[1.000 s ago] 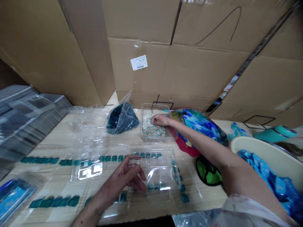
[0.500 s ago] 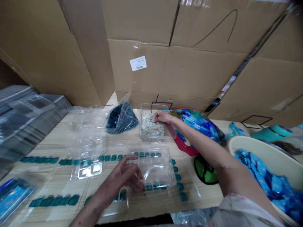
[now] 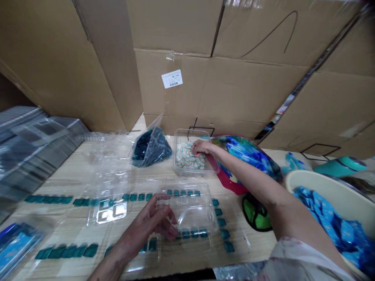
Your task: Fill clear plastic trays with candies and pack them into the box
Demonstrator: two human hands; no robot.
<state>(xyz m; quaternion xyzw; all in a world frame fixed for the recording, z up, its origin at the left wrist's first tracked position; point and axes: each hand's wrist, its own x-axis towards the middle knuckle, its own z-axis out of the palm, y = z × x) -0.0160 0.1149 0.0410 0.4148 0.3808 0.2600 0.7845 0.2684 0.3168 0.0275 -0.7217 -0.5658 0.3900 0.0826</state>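
Note:
At the back of the table, a clear plastic box holds many small white-and-teal pieces. My right hand reaches into it with fingertips bunched together on the pieces; whatever is between them is hidden. Nearer to me lies a clear plastic tray with moulded hollows. At its left edge rests my left hand, thumb and fingers loosely curved and apart, with nothing visible in it. Rows of dark teal square pieces show under and around the tray.
Left of the box stands a clear bag of dark teal pieces. More clear trays lie at left, beside a tall stack of packaging. To the right are a colourful bag, a green round item and a cream tub. Cardboard boxes wall the back.
The whole view has shifted very slightly. My right hand stays in the box among the small pieces, and my left hand remains at the tray's edge.

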